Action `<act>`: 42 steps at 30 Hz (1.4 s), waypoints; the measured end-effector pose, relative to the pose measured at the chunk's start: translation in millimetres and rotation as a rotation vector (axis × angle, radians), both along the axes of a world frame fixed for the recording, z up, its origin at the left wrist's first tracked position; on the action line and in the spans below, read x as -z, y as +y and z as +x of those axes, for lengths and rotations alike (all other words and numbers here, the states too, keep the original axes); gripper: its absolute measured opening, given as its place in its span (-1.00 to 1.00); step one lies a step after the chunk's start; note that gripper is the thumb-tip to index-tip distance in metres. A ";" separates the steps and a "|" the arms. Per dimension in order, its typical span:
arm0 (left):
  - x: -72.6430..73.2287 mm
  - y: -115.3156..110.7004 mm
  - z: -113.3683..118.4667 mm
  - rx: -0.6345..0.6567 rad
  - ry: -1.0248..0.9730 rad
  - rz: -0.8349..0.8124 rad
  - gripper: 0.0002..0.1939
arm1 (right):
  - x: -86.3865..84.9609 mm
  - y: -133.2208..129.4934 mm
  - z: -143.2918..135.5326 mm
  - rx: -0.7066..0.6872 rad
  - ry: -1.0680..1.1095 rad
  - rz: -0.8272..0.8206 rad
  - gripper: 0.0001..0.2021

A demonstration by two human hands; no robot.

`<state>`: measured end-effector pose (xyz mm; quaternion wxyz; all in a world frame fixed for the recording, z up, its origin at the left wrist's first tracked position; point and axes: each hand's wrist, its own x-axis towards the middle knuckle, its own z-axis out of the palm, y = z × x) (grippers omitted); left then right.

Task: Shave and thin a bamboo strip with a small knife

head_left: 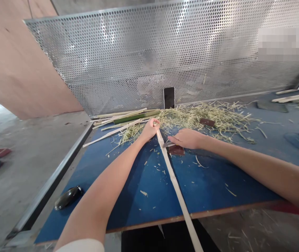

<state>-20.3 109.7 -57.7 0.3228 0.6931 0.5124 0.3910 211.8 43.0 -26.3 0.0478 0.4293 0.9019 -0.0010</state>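
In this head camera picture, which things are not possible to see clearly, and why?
- Blade or tool under the right hand: the fingers cover it, so its kind is unclear.
- Far end of the bamboo strip: wrapped by the left hand; the near end is cut off by the bottom edge.
- Area at upper right on the perforated metal screen: blurred out.
- Phone display: dark, nothing readable.
- Dark oval object at the table edge: too small to identify.

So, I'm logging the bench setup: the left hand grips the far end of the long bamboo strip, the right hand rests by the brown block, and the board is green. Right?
Not quite: the board is blue, as the head view shows. The left hand does grip the far end of the long bamboo strip, and the right hand rests by the brown block.
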 end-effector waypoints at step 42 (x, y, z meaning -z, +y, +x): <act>1.1 -1.0 2.1 -0.005 0.076 0.039 -0.97 | -0.9 -32.6 -18.4 -0.285 0.237 -0.102 -0.55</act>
